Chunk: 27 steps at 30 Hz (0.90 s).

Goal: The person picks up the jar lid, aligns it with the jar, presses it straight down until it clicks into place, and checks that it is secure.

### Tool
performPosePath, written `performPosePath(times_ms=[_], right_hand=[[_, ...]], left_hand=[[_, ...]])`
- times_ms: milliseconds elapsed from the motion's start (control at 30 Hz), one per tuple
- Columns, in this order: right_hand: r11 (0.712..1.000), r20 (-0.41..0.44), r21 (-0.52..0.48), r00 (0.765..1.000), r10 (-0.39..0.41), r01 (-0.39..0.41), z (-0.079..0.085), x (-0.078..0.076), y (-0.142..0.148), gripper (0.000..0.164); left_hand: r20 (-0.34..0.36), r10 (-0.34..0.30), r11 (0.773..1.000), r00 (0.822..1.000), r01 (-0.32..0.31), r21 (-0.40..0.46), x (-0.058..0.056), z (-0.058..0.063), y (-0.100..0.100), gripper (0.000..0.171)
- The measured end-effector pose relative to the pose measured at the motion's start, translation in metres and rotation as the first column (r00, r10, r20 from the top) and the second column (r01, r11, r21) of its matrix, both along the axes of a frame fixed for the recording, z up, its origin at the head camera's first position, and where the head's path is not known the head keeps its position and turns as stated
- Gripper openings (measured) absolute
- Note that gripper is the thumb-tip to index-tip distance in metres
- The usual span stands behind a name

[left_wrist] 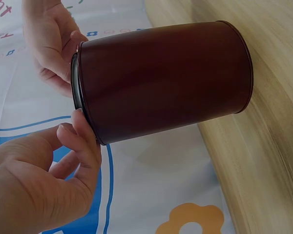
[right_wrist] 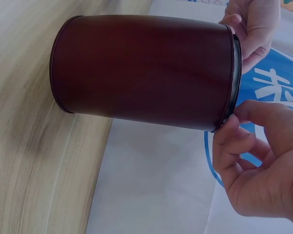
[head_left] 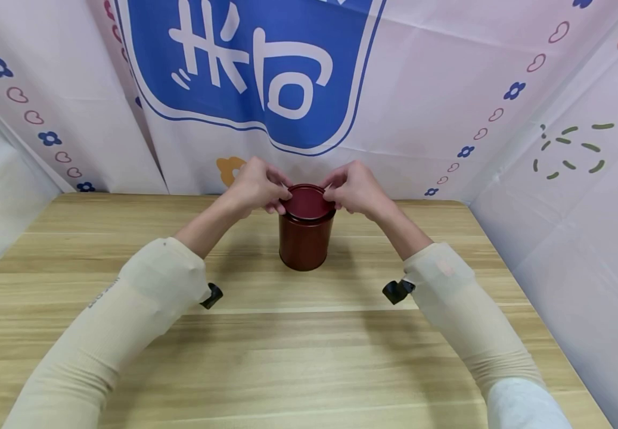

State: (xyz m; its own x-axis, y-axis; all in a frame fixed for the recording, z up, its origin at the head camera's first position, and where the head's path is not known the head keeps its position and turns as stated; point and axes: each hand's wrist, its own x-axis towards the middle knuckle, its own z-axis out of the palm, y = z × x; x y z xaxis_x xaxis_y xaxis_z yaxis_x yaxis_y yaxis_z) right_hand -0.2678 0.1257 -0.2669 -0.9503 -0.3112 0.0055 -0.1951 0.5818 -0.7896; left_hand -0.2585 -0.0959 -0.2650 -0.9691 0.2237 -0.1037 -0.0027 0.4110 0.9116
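Observation:
A dark red cylindrical canister (head_left: 304, 244) stands upright on the table, near its back edge. Its round red lid (head_left: 309, 204) sits at the top, with a black band showing between lid and body in both wrist views. My left hand (head_left: 257, 189) pinches the lid's left edge between thumb and fingers. On the opposite side, my right hand (head_left: 357, 189) pinches the right edge the same way. From the left wrist, the canister (left_wrist: 161, 83) appears sideways with fingertips at its rim. The right wrist view shows the canister (right_wrist: 141, 73) likewise; its inside is hidden.
The light wooden table (head_left: 298, 357) spreads out in front of the canister. A white printed cloth (head_left: 421, 89) with a blue emblem hangs right behind it, and another printed cloth (head_left: 571, 238) borders the right side. Black wrist mounts (head_left: 397, 291) hang under both sleeves.

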Motion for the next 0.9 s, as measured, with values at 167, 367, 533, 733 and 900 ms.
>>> performPosePath(times_ms=[167,367,533,733,900], right_hand=[[1.0,-0.029,0.017,1.0,-0.001,0.002,-0.001,-0.001,0.0,0.015],[1.0,-0.048,0.019,0.999,-0.011,0.012,-0.002,-0.002,0.0,0.015],[1.0,-0.051,0.025,0.999,-0.016,0.018,-0.004,-0.003,0.0,0.016],[0.999,-0.045,0.034,0.999,-0.026,0.028,-0.006,-0.004,0.0,0.015],[0.999,-0.049,0.034,0.998,-0.031,0.032,-0.007,-0.003,0.001,0.016]], left_hand=[[-0.004,0.004,1.0,1.0,-0.004,-0.006,0.0,-0.001,0.0,0.021],[-0.03,-0.007,1.0,1.0,0.006,-0.027,-0.001,-0.003,0.0,0.021],[-0.075,-0.015,0.998,0.997,0.011,-0.055,0.0,-0.005,-0.001,0.019],[-0.115,-0.005,0.995,0.993,-0.006,-0.097,0.0,-0.009,-0.001,0.016],[-0.12,-0.001,0.997,0.993,-0.008,-0.071,-0.001,-0.013,-0.001,0.016]])
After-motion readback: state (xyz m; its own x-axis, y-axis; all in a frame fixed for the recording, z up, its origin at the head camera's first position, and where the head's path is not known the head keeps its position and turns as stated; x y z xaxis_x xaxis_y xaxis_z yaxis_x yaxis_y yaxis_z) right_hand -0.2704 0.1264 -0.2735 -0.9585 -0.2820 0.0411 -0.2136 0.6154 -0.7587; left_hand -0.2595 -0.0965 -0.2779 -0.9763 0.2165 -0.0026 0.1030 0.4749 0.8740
